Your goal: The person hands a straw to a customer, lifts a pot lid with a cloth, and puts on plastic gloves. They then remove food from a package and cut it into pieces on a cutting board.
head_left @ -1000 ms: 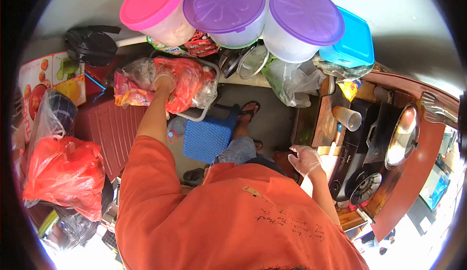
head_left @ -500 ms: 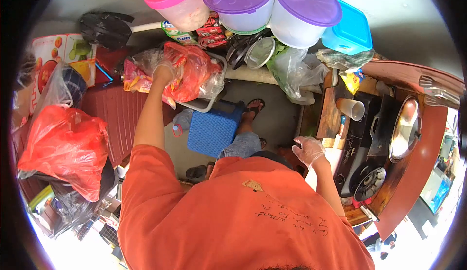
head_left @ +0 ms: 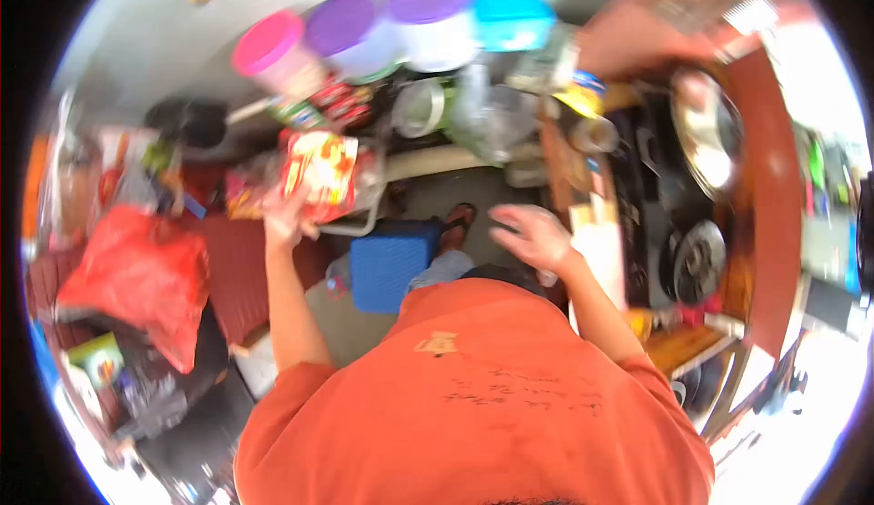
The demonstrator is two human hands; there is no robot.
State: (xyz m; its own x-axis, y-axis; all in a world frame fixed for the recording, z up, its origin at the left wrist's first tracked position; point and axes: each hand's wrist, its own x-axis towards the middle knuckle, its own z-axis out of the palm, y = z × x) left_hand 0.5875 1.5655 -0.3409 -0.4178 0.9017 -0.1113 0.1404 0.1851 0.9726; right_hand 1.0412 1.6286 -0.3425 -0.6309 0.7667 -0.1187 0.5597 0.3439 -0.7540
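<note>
My left hand (head_left: 288,217) grips a red food packet (head_left: 319,176) by its lower left side. The packet has a light picture and some yellow on its front; its print is too smeared to read. It is held up over a light-rimmed tray (head_left: 371,209) of plastic bags, hiding most of the tray. My right hand (head_left: 535,236) is out in front of my body with fingers stretched and nothing in it. It lies to the left of a wooden counter with a pale board (head_left: 596,246). Motion blurs both hands.
Pink-lidded (head_left: 280,57), purple-lidded and blue tubs stand along the back. A blue stool (head_left: 393,268) is on the floor between my hands. At right are a black stove (head_left: 651,205) and a round metal lid (head_left: 706,132). A red plastic bag (head_left: 137,282) sits at left.
My left hand has come up out of the bags in the tray, now holding the red packet. My right hand has moved forward and left. The whole view has shifted and blurred.
</note>
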